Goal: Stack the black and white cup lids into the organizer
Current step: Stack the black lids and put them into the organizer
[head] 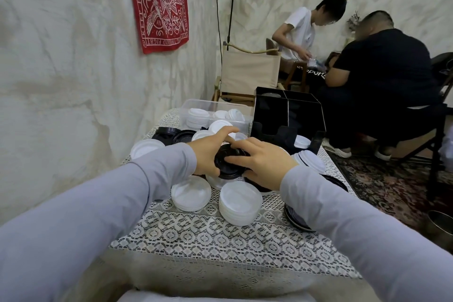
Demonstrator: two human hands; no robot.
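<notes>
Several black round plastic cup lids (pixel 229 163), nested in one stack, are held between both hands over the middle of the table. The left hand (pixel 208 154) curls around the left side of the stack. The right hand (pixel 266 164) lays its fingers across the top with the thumb at the near edge, so both hands grip it. Just below lie stacks of white round plastic lids (pixel 240 202) on the white lace tablecloth (pixel 196 235). The black compartmented organizer (pixel 269 113) stands behind at the right, beside a clear plastic bin (pixel 193 103) with more white lids.
</notes>
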